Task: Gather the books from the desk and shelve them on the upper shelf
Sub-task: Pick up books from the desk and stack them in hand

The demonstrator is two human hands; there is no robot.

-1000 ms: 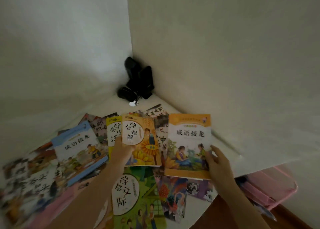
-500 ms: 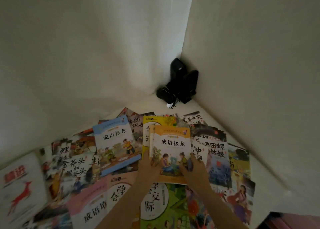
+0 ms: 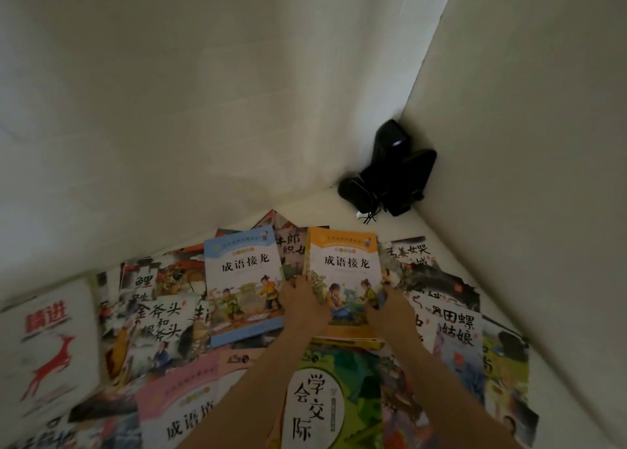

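Orange glossy book [image 3: 346, 272] shifted right, left hand [image 3: 305, 307] and right hand [image 3: 390, 311] gripping its flat rectangular edges.

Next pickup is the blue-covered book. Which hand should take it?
Left. The left hand sits right beside the blue book, at its right edge. The right hand is on the far side of the orange book and would have to cross over.
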